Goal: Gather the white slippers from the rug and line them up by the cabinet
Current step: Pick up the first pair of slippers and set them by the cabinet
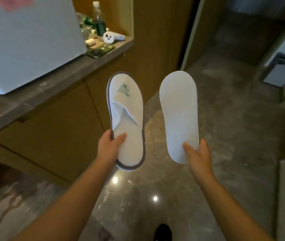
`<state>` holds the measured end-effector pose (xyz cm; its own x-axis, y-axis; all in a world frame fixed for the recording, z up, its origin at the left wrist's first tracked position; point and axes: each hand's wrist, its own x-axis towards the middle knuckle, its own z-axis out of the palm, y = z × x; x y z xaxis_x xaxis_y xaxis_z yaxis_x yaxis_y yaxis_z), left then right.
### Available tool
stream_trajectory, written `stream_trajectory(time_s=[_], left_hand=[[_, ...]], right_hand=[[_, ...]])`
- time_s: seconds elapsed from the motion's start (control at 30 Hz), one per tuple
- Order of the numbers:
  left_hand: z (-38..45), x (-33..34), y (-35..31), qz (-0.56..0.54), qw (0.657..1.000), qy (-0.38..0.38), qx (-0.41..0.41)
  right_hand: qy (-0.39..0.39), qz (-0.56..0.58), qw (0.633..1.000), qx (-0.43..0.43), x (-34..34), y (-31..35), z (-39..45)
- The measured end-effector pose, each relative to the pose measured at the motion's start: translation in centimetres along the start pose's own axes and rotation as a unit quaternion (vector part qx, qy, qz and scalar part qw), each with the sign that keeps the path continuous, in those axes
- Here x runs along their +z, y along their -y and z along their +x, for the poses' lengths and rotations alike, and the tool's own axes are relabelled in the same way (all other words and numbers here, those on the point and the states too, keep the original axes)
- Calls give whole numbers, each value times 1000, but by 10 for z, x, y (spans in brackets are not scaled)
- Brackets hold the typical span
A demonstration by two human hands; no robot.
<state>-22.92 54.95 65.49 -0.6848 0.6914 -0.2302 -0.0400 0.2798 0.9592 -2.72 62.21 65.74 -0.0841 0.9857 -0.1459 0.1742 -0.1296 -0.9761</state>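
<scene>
My left hand (109, 145) pinches the left slipper (126, 119) heel; right hand (197, 154) pinches the right slipper (179, 115), sole-up. I risk placing it upside-down by the cabinet (54, 129).

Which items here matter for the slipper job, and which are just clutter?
Job:
- logo slipper, in left hand
- plain slipper, in right hand
- cabinet

Clutter:
- bottle
- hair dryer
- phone
- white box
</scene>
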Motion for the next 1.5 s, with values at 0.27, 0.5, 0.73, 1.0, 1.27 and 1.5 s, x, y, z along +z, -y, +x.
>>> stream_trajectory(time_s=[0.27, 0.5, 0.73, 1.0, 1.27, 1.5], left_hand=[[74, 161, -53, -23, 999, 42, -9], [202, 254, -69, -47, 998, 21, -39], [329, 329, -110, -67, 995, -23, -76], [438, 395, -111, -75, 986, -104, -111], [524, 487, -52, -181, 937, -223, -196], [580, 521, 73, -204, 909, -264, -250]], right_hand=[[-61, -78, 995, -5, -96, 28, 148], [-21, -102, 995, 2, -88, 38, 321], [19, -90, 995, 28, -56, 64, 492], [149, -124, 981, 9, -23, 59, 665], [291, -222, 930, 12, 24, -9, 819], [341, -252, 905, -19, 82, -140, 889]])
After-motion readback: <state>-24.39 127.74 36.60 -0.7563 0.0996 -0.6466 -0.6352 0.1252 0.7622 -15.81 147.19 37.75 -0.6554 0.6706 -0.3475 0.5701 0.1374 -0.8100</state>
